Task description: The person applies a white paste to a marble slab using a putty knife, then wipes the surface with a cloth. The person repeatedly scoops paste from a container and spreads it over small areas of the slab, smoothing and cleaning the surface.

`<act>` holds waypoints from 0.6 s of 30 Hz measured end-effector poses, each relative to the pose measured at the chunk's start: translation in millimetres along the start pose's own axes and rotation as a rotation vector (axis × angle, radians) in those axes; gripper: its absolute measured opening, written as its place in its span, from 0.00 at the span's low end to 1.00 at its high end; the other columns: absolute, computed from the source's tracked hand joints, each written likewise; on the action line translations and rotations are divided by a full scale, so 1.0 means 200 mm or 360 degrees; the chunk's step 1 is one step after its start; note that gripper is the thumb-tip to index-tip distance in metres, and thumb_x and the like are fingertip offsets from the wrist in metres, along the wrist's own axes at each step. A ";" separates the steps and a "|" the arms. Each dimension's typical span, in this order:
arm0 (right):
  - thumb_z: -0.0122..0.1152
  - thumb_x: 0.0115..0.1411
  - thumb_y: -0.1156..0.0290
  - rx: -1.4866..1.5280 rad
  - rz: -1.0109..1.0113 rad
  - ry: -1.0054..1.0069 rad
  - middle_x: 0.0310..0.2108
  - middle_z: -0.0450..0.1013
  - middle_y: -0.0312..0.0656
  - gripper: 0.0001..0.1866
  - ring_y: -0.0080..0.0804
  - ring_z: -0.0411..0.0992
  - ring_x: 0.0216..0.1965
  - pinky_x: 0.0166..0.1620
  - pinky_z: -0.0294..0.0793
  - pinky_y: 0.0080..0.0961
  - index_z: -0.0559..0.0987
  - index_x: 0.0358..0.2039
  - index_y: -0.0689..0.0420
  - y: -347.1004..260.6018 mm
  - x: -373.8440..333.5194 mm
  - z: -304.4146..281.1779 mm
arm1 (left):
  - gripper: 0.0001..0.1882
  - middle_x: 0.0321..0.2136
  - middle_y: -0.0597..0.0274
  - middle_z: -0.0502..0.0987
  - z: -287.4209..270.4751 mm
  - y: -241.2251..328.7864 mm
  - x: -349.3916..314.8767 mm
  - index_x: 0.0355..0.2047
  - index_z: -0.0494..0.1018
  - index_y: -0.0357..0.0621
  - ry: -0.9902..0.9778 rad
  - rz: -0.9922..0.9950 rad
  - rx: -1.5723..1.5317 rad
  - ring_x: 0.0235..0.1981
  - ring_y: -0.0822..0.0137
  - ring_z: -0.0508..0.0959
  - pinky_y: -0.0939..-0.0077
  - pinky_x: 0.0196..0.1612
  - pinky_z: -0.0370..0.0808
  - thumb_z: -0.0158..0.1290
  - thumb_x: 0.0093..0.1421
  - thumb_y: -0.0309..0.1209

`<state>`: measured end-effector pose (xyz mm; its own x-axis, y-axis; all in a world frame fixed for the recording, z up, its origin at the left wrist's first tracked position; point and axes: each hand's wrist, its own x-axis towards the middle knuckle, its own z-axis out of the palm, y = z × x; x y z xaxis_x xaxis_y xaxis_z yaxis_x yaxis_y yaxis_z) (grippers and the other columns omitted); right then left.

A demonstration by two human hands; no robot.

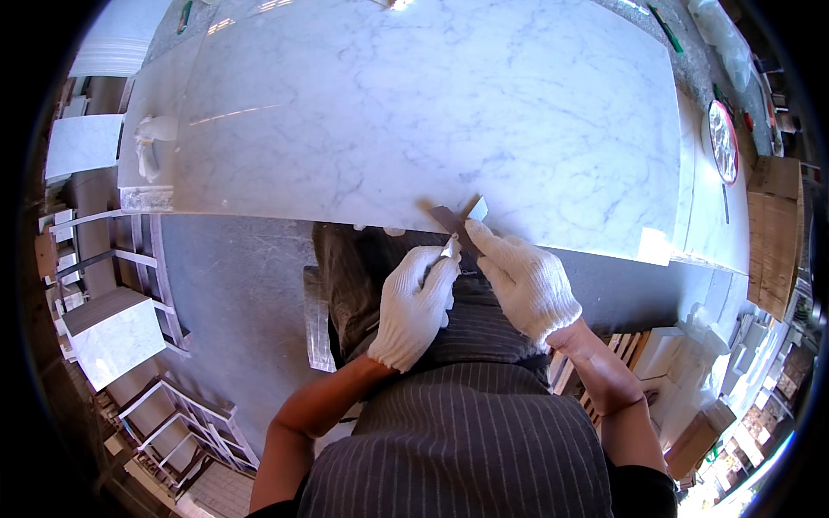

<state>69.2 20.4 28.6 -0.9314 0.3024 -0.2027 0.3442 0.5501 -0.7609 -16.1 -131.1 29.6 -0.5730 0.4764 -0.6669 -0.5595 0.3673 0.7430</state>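
Fingers of both gloved hands pinch small tools at the near edge of the marble slab point(414, 112): white, grey-veined, glossy, lying flat. Right hand point(525, 281) clamps a flat grey scraper blade point(456, 221) against that edge; left hand point(416, 304) grips a small pale piece point(450, 249) just beside it. White rag point(151, 138) at slab's far left corner. Round red-rimmed disc point(723, 141) beyond slab's right end.

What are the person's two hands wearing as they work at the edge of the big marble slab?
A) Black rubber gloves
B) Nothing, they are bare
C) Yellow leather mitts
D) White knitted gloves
D: both the left hand and the right hand are covered in white knitted gloves, meeting over a small flat tool at the near edge of the marble slab.
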 end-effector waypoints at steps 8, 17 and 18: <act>0.56 0.63 0.76 0.0026 -0.0235 0.0217 0.31 0.77 0.51 0.21 0.42 0.76 0.27 0.32 0.77 0.34 0.73 0.58 0.62 0.07 0.03 0.05 | 0.10 0.20 0.66 0.71 0.03 0.01 -0.03 0.42 0.73 0.36 0.0062 0.0059 -0.0017 0.16 0.80 0.69 0.84 0.18 0.67 0.51 0.68 0.32; 0.57 0.62 0.78 0.0402 0.0070 0.0132 0.32 0.75 0.52 0.23 0.44 0.75 0.31 0.36 0.75 0.34 0.71 0.59 0.63 -0.03 -0.09 0.14 | 0.10 0.21 0.67 0.72 -0.01 -0.05 -0.02 0.43 0.73 0.37 0.0003 0.0011 -0.0094 0.19 0.81 0.70 0.85 0.19 0.68 0.52 0.68 0.32; 0.57 0.62 0.78 0.0464 0.0072 0.0163 0.33 0.75 0.52 0.23 0.44 0.75 0.31 0.36 0.75 0.34 0.71 0.59 0.64 -0.03 -0.09 0.16 | 0.10 0.21 0.67 0.72 0.00 -0.05 -0.02 0.43 0.73 0.37 0.0004 0.0013 -0.0110 0.19 0.81 0.70 0.85 0.19 0.68 0.52 0.68 0.32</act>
<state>80.7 -13.8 17.2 -0.8940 0.4064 -0.1887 0.3228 0.2922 -0.9002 -7.8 -136.9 25.1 -0.5791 0.4769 -0.6612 -0.5947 0.3076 0.7427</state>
